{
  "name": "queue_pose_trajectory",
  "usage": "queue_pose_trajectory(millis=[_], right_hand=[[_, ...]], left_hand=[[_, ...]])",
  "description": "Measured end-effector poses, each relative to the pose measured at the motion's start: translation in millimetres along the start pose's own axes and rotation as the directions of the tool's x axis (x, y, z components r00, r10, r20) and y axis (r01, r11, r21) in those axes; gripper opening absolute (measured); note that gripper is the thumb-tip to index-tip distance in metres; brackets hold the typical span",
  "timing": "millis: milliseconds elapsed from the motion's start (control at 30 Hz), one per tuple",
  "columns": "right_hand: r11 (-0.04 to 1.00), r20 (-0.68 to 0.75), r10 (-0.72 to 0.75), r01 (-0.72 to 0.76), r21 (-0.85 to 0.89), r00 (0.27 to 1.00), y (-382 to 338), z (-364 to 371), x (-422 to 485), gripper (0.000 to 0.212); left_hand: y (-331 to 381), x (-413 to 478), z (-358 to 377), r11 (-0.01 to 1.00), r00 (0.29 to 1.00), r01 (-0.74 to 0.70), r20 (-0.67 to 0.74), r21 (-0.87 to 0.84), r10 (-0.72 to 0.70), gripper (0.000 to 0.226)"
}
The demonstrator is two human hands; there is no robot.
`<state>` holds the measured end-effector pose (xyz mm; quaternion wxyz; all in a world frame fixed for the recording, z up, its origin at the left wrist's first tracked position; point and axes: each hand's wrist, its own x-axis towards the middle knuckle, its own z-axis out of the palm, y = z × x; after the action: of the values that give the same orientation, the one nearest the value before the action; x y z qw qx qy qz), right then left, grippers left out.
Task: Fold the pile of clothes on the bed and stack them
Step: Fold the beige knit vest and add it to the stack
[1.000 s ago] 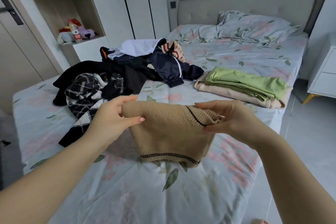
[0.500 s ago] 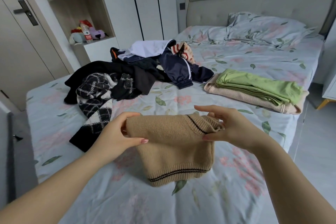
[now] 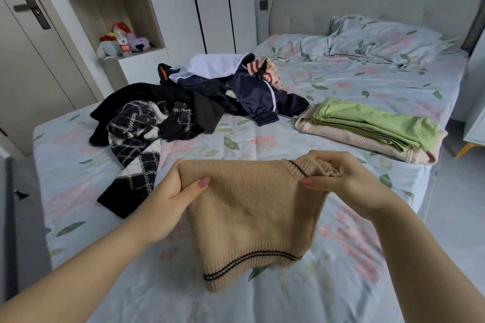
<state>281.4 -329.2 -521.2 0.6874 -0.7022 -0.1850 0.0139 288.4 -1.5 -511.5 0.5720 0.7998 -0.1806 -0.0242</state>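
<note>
A folded tan knit sweater (image 3: 252,215) with dark stripes at its hem hangs over the near part of the bed. My left hand (image 3: 173,191) pinches its upper left corner with the thumb on top. My right hand (image 3: 346,181) grips the upper right corner at the ribbed collar. Behind, on the left, lies the unfolded pile (image 3: 199,102): black garments, a black-and-white argyle knit, a navy jacket and a white piece. A stack of folded clothes (image 3: 372,128), green on top of beige, sits at the right.
The bed (image 3: 341,86) has a floral sheet, with pillows (image 3: 383,39) at the grey headboard. A shelf with plush toys (image 3: 123,39) and a door stand at the left. A white nightstand (image 3: 475,123) stands beyond the bed's right edge.
Both hands have kept hold of the tan sweater and lowered it nearer the bed. The view has shifted a little to the left.
</note>
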Motion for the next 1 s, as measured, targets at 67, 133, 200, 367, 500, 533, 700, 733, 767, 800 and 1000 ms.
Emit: queue_pose_trajectory(millis=[67,133,200,367,500,533,700,733,767,800,1000], right_hand=[[0.99,0.041,-0.004,-0.002,0.144,0.999,1.8,0.8,-0.4,0.032],[0.947,0.097,0.039,-0.068,0.313,0.994,2.5,2.9,0.2,0.043],[0.902,0.074,0.144,-0.162,0.399,0.987,6.4,8.4,4.0,0.043],[0.744,-0.27,0.636,-0.481,0.464,0.723,44.7,38.4,8.7,0.048],[0.674,-0.286,0.73,-0.582,0.455,0.622,71.9,58.0,0.4,0.044],[0.68,-0.259,0.721,-0.584,0.443,0.643,73.4,59.2,-1.7,0.037],[0.628,-0.057,0.721,-0.617,0.474,0.691,74.2,45.6,-12.9,0.048],[0.615,-0.04,0.733,-0.637,0.464,0.679,73.8,44.0,-15.6,0.053],[0.612,-0.031,0.74,-0.654,0.445,0.671,73.0,43.7,-17.9,0.056],[0.614,-0.024,0.742,-0.665,0.425,0.67,72.0,44.6,-19.8,0.056],[0.58,-0.071,0.734,-0.569,0.583,0.676,71.6,55.5,-20.2,0.038]], left_hand=[[6.7,0.1,3.9,0.988,0.998,0.042,-0.03,-0.149,-0.047,0.032],[10.0,1.6,8.0,0.95,0.99,0.112,-0.05,-0.291,-0.132,0.042],[7.8,6.4,10.1,0.913,0.969,0.203,-0.058,-0.353,-0.238,0.047],[-41.3,19.5,31.3,0.654,0.744,0.587,-0.001,-0.476,-0.669,0.029],[-78.2,3.6,44.4,0.603,0.694,0.661,0.057,-0.447,-0.718,0.071],[-82.6,-1.1,41.2,0.662,0.727,0.631,0.011,-0.405,-0.686,0.084],[-88.8,-19.8,25.1,0.694,0.81,0.584,0.252,-0.421,-0.53,0.114],[-88.6,-23.6,24.7,0.726,0.826,0.564,0.252,-0.394,-0.504,0.105],[-88.1,-26.9,25.6,0.748,0.838,0.545,0.243,-0.378,-0.488,0.095],[-87.9,-29.5,27.3,0.759,0.846,0.533,0.23,-0.373,-0.481,0.083],[-74.7,-30.3,38.2,0.695,0.885,0.432,0.122,-0.574,-0.449,0.036]])
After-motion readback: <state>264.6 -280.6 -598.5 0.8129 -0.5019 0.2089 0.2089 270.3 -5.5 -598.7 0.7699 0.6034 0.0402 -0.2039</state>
